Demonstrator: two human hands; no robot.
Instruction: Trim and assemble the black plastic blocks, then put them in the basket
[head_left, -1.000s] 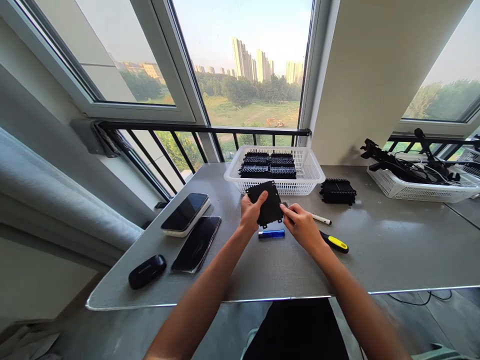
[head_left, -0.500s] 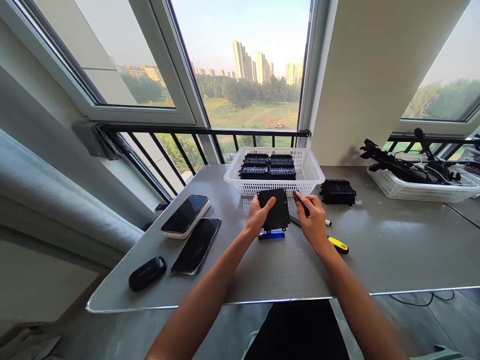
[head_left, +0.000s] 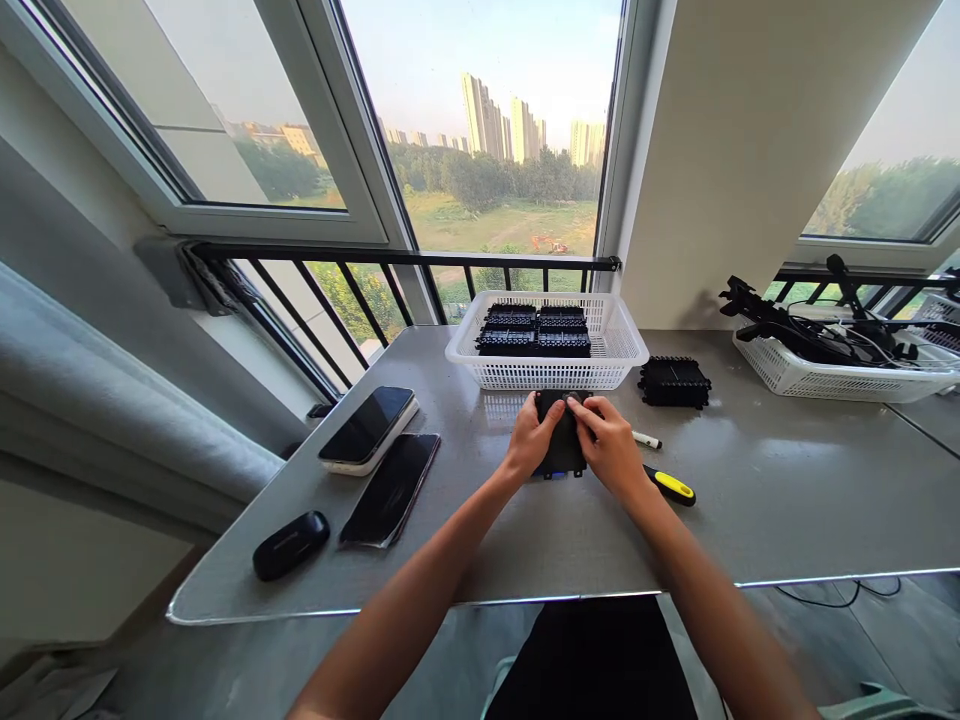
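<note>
A flat black plastic plate is held low over the grey table, just in front of the white basket. My left hand grips its left edge with fingers curled round it. My right hand grips its right side, fingers pressed on the top. The blue lighter is almost hidden under the plate. Behind my right hand a white marker lies on the table, and a yellow-and-black handled tool lies to the right of that hand.
The basket holds several black ribbed parts; one more sits to its right. Two phones and a black case lie at the left. A second basket of cables stands far right. A railing runs behind.
Both hands have lowered the black plate from a raised, tilted pose down near the table over the blue lighter. My right hand moved from the plate's corner onto its right side.
</note>
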